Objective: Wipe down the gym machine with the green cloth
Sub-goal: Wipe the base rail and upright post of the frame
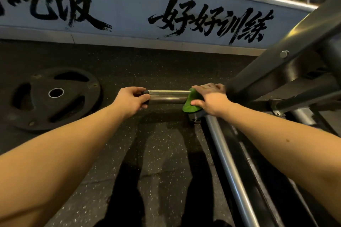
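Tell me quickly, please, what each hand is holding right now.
Left hand: grips the outer end of the chrome sleeve.
Right hand: holds the green cloth around the sleeve's inner end.

Glossy metal sleeve (pixel 168 96), soft green cloth (pixel 190 104), speckled matt rubber floor (pixel 156 153).

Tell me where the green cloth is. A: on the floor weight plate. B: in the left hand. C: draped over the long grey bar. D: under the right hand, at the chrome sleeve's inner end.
D: the right hand grips the green cloth around the chrome sleeve; the left hand holds only the sleeve's outer tip.
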